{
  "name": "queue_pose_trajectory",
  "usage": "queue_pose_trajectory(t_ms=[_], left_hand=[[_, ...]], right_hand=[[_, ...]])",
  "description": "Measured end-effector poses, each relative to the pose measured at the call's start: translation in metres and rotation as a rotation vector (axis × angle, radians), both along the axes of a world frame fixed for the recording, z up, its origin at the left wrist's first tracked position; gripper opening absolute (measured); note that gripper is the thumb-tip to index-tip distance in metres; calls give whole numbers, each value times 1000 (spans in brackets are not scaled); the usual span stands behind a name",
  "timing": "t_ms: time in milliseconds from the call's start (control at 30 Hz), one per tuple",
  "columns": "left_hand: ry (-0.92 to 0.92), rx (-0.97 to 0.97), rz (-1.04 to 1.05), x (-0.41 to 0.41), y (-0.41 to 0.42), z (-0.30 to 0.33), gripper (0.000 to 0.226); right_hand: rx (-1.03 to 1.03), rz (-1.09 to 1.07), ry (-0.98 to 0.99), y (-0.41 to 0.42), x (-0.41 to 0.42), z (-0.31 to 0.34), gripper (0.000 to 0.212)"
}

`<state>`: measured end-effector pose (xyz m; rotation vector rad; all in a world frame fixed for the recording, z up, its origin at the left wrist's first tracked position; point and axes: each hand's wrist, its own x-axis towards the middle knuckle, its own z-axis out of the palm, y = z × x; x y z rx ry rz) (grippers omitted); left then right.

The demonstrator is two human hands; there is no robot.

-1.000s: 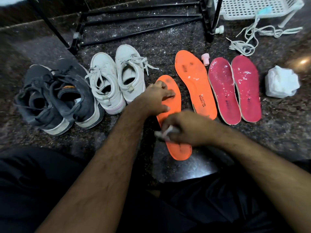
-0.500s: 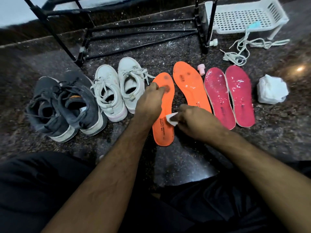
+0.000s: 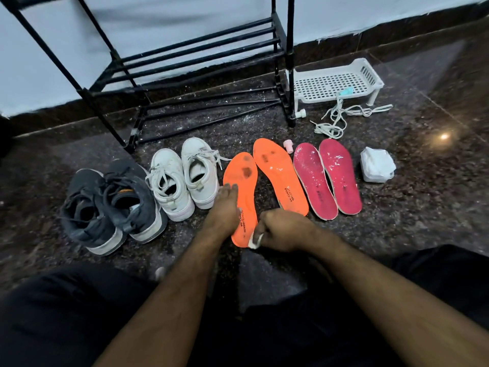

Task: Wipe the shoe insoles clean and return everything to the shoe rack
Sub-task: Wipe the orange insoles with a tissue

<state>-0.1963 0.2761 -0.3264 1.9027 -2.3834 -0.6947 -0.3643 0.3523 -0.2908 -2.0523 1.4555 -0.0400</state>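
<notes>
Two orange insoles lie on the dark stone floor. My left hand [image 3: 224, 207] rests flat on the left orange insole [image 3: 242, 178], fingers straight, holding it down. My right hand [image 3: 280, 230] pinches a small white wipe [image 3: 255, 241] at that insole's heel end. The right orange insole [image 3: 280, 176] lies beside it, with two pink insoles [image 3: 326, 178] further right. A white pair of sneakers [image 3: 182, 178] and a dark grey pair [image 3: 111, 205] stand to the left. The black shoe rack [image 3: 190, 75] stands behind them.
A white plastic tray [image 3: 336, 82] sits right of the rack with loose white laces [image 3: 341, 117] in front of it. A pack of white wipes [image 3: 377, 168] lies at the far right. A small pink cap [image 3: 288, 145] lies between the insoles. My dark-clad legs fill the foreground.
The view has tilted up, showing more of the rack and wall. My right hand with the wipe has slid from the insole's middle back to its heel end. My left hand shifted down the insole.
</notes>
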Motion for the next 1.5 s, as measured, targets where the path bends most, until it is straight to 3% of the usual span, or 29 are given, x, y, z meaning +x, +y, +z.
queue_pose_trajectory(t_ms=[133, 200, 367, 500, 667, 833, 1100, 1200, 1300, 1367, 1500], left_hand=[[-34, -183, 122, -3, 12, 1, 50], [-84, -247, 120, -7, 20, 6, 60], [-143, -215, -170, -16, 41, 2, 78], [-89, -236, -244, -23, 47, 4, 73], [-113, -152, -394, -30, 47, 1, 70], [-159, -149, -275, -29, 41, -6, 68], [-79, -194, -252, -42, 31, -8, 61], [-31, -214, -248, -51, 28, -6, 58], [-22, -207, -206, -59, 27, -11, 72], [-35, -214, -211, -61, 27, -15, 82], [-47, -205, -217, -63, 21, -16, 91]], right_hand=[[-106, -315, -102, 1, -31, 7, 29], [-150, -467, -130, -1, -48, 5, 27], [-178, -656, -208, -3, -72, 5, 17], [-172, -674, -163, 1, -73, -2, 20], [-138, -624, -17, -1, -69, 0, 48], [165, -372, 212, 3, -55, -9, 64], [189, -259, 235, 0, -59, 5, 30], [24, -359, 118, -4, -62, 7, 20], [-193, -529, -68, -16, -62, 5, 20], [-278, -570, -59, -24, -62, 3, 22], [-98, -430, 113, -37, -62, -10, 23]])
